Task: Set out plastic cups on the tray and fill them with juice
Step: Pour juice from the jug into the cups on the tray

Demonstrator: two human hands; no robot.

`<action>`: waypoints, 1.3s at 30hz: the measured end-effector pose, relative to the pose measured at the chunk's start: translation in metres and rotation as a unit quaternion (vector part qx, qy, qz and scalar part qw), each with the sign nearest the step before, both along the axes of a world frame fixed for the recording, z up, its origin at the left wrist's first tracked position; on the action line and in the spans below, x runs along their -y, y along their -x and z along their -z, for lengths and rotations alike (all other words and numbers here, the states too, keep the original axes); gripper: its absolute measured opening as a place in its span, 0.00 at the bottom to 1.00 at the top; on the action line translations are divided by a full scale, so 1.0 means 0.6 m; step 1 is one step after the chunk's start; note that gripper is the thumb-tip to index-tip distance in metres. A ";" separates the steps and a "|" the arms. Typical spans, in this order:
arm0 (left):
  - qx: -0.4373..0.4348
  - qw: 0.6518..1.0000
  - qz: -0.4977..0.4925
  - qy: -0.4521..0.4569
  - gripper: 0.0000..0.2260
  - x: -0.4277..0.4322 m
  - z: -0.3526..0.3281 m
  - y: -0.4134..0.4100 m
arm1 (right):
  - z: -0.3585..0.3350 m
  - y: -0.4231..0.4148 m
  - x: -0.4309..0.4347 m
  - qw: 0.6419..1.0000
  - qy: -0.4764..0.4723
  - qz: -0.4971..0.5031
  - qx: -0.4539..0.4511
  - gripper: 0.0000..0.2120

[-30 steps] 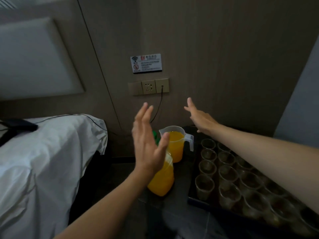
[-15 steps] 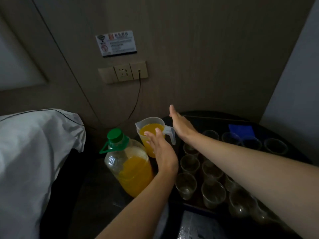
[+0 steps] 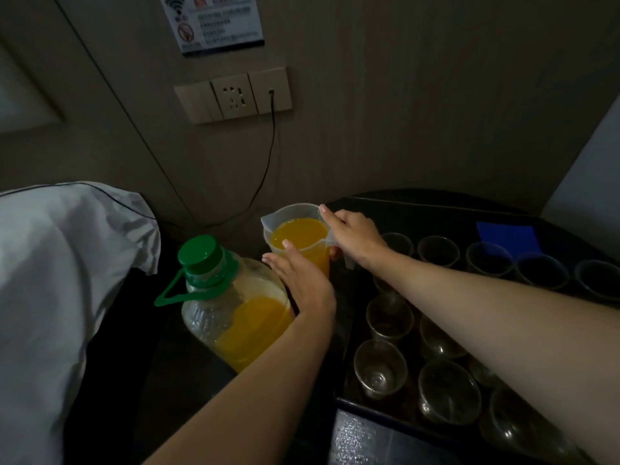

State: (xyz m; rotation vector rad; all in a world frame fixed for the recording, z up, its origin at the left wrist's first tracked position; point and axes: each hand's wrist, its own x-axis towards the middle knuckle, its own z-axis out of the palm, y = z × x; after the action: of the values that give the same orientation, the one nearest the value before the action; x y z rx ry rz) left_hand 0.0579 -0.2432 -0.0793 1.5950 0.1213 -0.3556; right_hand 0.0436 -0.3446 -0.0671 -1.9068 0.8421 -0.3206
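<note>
The right hand (image 3: 355, 236) grasps the handle of the jug (image 3: 291, 211) of orange juice, forefinger along its rim; the left hand (image 3: 302, 280) lays straight fingers against the jug's near side. Empty clear cups (image 3: 380, 369) stand in rows on the tray (image 3: 369, 406) beside it. The wall sign (image 3: 211, 21) shows wifi and no-smoking symbols; its print is unreadable

A translucent measuring jug (image 3: 298, 234) holding orange juice sits upright. The right hand (image 3: 355, 234) grips the handle at the jug's 3 o'clock side, with the thumb on the rim. The left hand (image 3: 302, 280) lies with its fingers extended against the jug wall at 6 o'clock. A green-capped juice bottle (image 3: 235, 313) stands just beside the jug at 7 o'clock. At 4 o'clock, a dark tray (image 3: 342, 402) holds rows of empty clear cups (image 3: 380, 369).
</note>
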 end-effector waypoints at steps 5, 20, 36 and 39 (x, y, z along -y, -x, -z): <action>-0.012 0.999 -0.017 0.024 0.29 0.007 0.018 -0.019 | 0.017 -0.011 -0.001 0.998 -0.054 0.001 0.034 0.20; 0.053 0.996 0.000 0.066 0.28 -0.003 -0.016 -0.010 | -0.029 -0.004 -0.024 0.961 -0.186 0.124 0.162 0.12; 0.062 0.957 0.256 0.122 0.25 0.011 -0.133 0.088 | -0.279 0.187 0.040 0.952 -0.101 0.225 0.182 0.06; 0.054 0.944 0.297 0.132 0.26 0.026 -0.132 0.130 | -0.294 0.236 0.052 0.951 -0.088 0.242 0.170 0.07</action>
State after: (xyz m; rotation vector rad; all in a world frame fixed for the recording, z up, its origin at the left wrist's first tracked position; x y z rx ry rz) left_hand -0.0202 -0.2589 -0.0001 1.3533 -0.4865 -0.7162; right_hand -0.0980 -0.3761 0.1095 -1.4051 1.0542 -0.8194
